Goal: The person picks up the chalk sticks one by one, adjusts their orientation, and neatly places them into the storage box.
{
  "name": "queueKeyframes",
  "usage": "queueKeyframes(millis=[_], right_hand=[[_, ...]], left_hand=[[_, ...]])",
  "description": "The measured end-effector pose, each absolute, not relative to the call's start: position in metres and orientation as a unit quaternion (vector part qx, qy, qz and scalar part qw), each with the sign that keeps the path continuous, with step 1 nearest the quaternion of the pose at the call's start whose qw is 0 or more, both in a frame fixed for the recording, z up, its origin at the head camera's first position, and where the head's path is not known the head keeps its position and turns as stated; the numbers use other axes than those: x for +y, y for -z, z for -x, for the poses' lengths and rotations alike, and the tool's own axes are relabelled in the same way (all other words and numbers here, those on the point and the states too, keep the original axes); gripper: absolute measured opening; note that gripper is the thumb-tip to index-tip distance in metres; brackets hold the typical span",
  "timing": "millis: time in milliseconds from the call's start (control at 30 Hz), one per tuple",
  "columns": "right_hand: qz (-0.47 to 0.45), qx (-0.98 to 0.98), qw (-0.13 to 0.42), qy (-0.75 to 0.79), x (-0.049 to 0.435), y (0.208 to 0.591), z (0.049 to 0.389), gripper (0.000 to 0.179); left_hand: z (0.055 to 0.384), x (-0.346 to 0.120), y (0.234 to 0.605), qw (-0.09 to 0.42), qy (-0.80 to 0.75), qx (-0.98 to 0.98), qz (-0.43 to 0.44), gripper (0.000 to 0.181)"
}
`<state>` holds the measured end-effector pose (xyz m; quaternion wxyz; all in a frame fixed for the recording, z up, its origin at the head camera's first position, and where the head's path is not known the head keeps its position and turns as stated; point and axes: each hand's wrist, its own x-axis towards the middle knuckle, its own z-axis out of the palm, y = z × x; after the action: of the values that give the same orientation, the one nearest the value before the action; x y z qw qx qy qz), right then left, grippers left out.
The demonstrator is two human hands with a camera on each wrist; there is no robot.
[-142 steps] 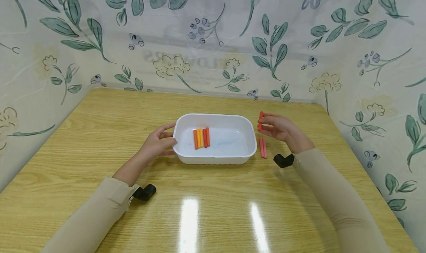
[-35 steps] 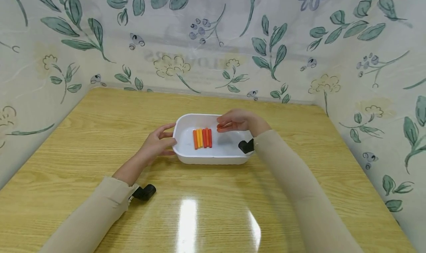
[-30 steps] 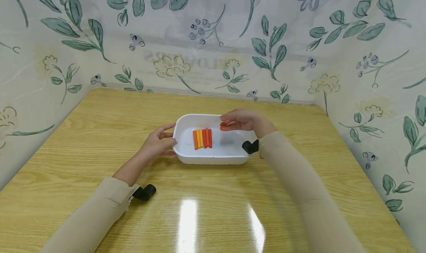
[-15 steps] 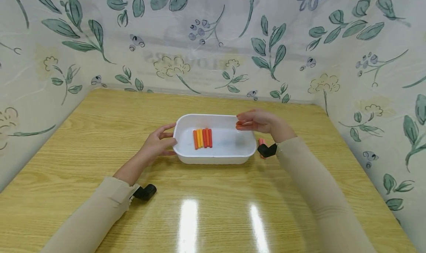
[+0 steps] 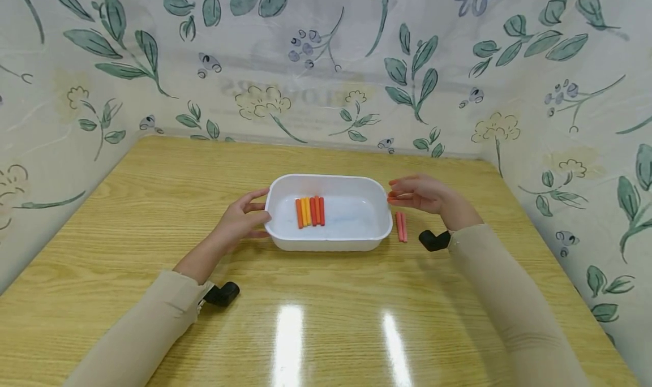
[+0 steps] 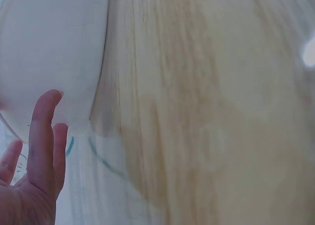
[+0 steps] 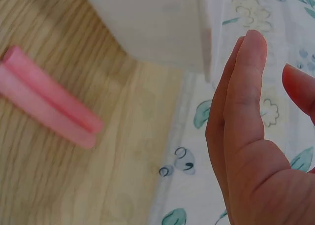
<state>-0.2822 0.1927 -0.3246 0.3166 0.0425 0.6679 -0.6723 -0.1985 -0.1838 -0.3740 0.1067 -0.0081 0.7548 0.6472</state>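
A white tray [image 5: 351,244] stands mid-table with a row of thin, smooth sticks [image 5: 310,211] lying side by side, orange and yellow at the left, red at the right. My left hand [image 5: 244,217] spreads its fingers against the tray's left end, thumb at the rim; the left wrist view shows fingers [image 6: 42,146] nearly straight against its outer wall. Just past the right end hovers my right hand [image 5: 425,194], fingers extended, thumb apart, nothing held. Orange-red tints its fingertips [image 7: 253,43]. Below this hand, two pink sticks [image 7: 49,97] lie together on the table.
The wooden table [image 5: 219,330] has a glossy surface with bright reflections near its front. Floral sheeting [image 5: 326,64] rises behind it and along both sides. From each sleeve cuff sticks out a black wrist camera [image 5: 434,241].
The right hand's red stick now lies at the right end of the row in the tray. Empty, that hand has drawn back rightward, uncovering the pink sticks. The left hand has stayed put.
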Motion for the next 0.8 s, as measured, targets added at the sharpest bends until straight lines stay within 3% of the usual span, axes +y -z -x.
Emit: queueKeyframes(millis=[800], right_hand=[[-0.090, 0.697, 0.314, 0.638, 0.230, 0.365, 0.263, 0.061]], left_hand=[[0.200, -0.184, 0.375, 0.106, -0.646, 0.756, 0.006, 0.067]])
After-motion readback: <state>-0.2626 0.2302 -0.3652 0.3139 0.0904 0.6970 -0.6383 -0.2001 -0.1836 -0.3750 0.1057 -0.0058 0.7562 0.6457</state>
